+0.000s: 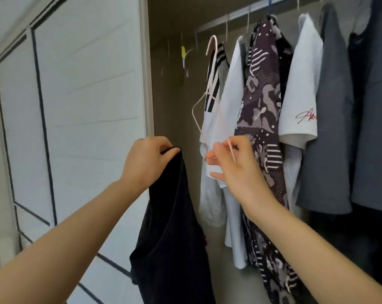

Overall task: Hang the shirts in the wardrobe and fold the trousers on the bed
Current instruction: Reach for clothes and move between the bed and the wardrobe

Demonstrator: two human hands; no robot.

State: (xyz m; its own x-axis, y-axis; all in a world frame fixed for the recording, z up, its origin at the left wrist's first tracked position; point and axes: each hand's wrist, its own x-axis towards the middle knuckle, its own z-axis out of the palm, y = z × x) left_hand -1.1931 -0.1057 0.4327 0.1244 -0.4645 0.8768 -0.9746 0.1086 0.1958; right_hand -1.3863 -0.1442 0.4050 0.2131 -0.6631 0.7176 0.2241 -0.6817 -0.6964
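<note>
Black shirt [170, 227] hanging below left hand [146, 161], right hand [231, 170] seemingly pinching hanger [231, 150]

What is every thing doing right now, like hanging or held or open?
left hand: grips black shirt by its top edge.
black shirt: held up, on no hanger.
right hand: pinches pink hanger.
pink hanger: empty, held.
patterned shirt: hanging.
white T-shirt: hanging.
grey shirt: hanging.
wardrobe: open.
</note>
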